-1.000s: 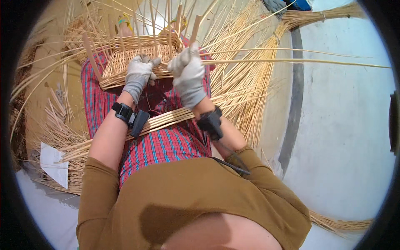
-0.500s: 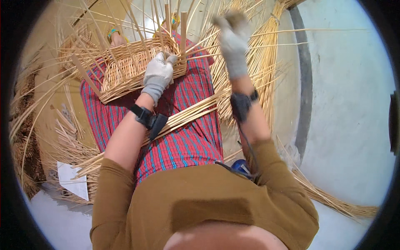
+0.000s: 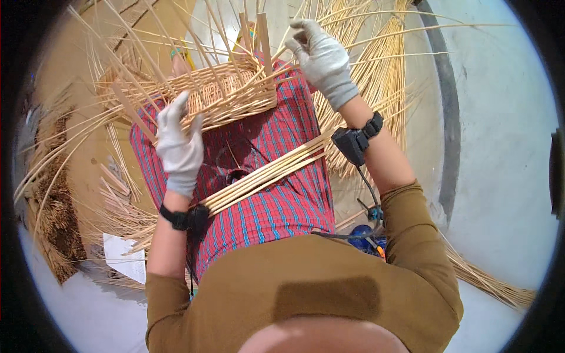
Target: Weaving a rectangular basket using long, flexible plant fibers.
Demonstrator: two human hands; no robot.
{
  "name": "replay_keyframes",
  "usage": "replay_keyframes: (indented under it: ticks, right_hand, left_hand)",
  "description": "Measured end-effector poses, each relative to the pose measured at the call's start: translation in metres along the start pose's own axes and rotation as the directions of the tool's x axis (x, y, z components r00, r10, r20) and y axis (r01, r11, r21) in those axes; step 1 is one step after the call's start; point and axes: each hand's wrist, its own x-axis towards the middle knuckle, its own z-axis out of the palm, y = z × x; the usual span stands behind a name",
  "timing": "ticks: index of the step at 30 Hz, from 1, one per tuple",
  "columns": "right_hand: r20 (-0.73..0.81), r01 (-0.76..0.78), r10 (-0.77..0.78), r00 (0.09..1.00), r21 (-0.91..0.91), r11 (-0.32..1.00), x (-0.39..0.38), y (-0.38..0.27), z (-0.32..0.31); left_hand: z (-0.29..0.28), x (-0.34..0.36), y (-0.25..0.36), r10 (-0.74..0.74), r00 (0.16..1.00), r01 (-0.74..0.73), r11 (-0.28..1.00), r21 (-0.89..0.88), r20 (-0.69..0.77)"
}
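A half-woven rectangular wicker basket (image 3: 247,99) rests tilted across my knees, with thin rods and flat stakes standing up from its sides. My left hand (image 3: 180,141), in a whitish work glove, is raised at the basket's near left side, its fingers apart and nothing in them. My right hand (image 3: 323,59), gloved alike, hovers just beyond the basket's right corner. Its fingers are loosely curved, with a gap to the thumb, and no cane shows gripped there. Long loose canes (image 3: 406,57) stretch rightward behind and below that hand. A few peeled rods (image 3: 265,176) lie across my lap.
Red checked cloth (image 3: 276,206) covers my legs. A thick bundle of canes (image 3: 385,76) lies on the floor to the right, another bundle (image 3: 488,279) at lower right. Left are dark brown stalks (image 3: 56,206), cane offcuts and a white sheet (image 3: 125,259). Another person's feet may show beyond the basket.
My left hand has let go of the basket's near rim and moved left, its fingers opening. My right hand, blurred before, has come lower and slightly left, nearer the basket's corner.
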Motion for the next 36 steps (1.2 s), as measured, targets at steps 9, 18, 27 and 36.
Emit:
replay_keyframes:
  ticks: [9, 18, 27, 36]
  right_hand:
    - [0.703, -0.464, 0.303, 0.643, 0.043, 0.885, 0.103, -0.030, 0.017]
    - [0.521, -0.125, 0.339, 0.783, -0.402, 0.907, 0.075, 0.054, -0.019]
    - [0.293, 0.562, -0.486, 0.823, -0.302, 0.770, -0.022, -0.076, 0.031]
    - [0.581, 0.335, -0.183, 0.793, -0.164, 0.928, -0.012, -0.092, 0.032]
  left_hand:
    - [0.073, 0.032, 0.044, 0.133, 0.944, -0.242, 0.902, 0.359, 0.302]
    - [0.096, 0.034, 0.022, 0.138, 0.912, -0.302, 0.863, 0.404, 0.387]
    - [-0.041, 0.018, -0.036, 0.129, 0.967, -0.221, 0.854, 0.471, 0.221]
    - [-0.040, -0.006, -0.085, 0.124, 0.946, -0.246, 0.874, 0.418, 0.298]
